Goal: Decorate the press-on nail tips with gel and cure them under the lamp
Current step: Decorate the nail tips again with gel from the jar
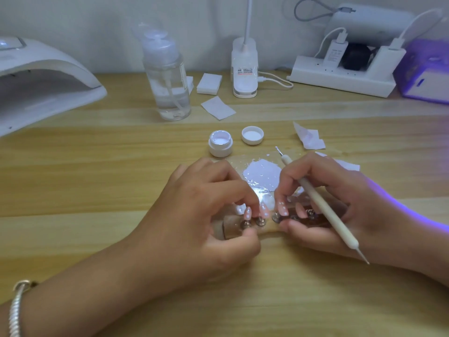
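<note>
A clear nail-tip holder [226, 228] lies on the table between my hands, with pink press-on nail tips [247, 213] dotted white standing on small metal pegs. My left hand [201, 215] pinches the holder's left part, fingers curled over the pegs. My right hand [323, 205] grips the holder's right end and also holds a cream dotting tool [323, 207] lying diagonally across its fingers. Behind the holder a clear sheet carries a smear of white gel [263, 173]. An open white gel pot [220, 143] and its lid [252, 135] stand further back.
A white curing lamp [46, 79] stands at the far left. A clear pump bottle [165, 74], wipe pads [209, 83], a clip lamp base [245, 69], a power strip [340, 76] and a purple-lit lamp [425, 76] line the back. Crumpled wipes [309, 137] lie right of the lid.
</note>
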`<state>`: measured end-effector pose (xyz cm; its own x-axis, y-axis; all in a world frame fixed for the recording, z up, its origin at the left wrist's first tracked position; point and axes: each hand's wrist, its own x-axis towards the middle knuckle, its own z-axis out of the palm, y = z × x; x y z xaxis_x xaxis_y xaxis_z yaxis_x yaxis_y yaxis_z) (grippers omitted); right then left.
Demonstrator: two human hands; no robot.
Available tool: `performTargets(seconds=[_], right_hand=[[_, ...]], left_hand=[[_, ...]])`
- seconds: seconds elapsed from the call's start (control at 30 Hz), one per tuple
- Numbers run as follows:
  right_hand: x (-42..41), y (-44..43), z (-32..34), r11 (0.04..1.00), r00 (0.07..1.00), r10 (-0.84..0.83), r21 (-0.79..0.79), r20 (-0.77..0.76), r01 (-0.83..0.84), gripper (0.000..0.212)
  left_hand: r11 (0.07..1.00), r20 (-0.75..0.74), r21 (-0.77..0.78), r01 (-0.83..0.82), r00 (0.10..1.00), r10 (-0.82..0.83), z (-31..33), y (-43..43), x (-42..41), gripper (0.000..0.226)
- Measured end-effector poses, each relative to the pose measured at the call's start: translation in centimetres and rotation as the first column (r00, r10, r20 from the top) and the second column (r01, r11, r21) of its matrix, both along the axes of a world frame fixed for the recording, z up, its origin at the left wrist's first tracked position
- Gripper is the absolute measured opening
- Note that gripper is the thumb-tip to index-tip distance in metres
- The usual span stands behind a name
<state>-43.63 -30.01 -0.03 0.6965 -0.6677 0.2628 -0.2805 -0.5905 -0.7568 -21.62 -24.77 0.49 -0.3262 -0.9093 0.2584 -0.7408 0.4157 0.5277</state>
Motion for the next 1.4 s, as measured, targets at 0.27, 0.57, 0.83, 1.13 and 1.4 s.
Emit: performTargets(seconds=[0.27,0.57,0.83,1.13,1.4], right_hand=[[-0.2,0.0,-0.2,0.999,1.0,0.025,0.02,0.012,-0.025,0.037],[-0.2,-0.2,-0.4,0.999,1.0,0.025,0.034,0.003,-0.025,0.036],[-0.4,0.1,-0.2,0.997,0.999,0.01,0.077,0.04,-0.013,0.035],[-1.7,-0.1,-0.2,0.979,0.989,-0.004,0.201,0.149,-0.026,0.036],[-1.7,-0.2,-0.4,0.977,0.983,0.006,0.21,0.181,-0.045,0.033]], left_hand=[[1.0,-0.033,-0.024,-0.018,0.999,0.018,-0.1,-0.2,0.6,0.009],[1.0,-0.104,0.004,-0.013,0.994,0.013,-0.3,-0.4,0.3,0.01],[0.999,-0.105,0.001,-0.035,0.994,0.035,-0.4,-0.4,0.0,0.009],[0.999,-0.088,0.046,-0.024,0.996,0.028,-0.3,-0.3,0.1,0.013],[0.998,-0.083,0.053,-0.029,0.996,0.033,-0.2,-0.3,0.1,0.014]])
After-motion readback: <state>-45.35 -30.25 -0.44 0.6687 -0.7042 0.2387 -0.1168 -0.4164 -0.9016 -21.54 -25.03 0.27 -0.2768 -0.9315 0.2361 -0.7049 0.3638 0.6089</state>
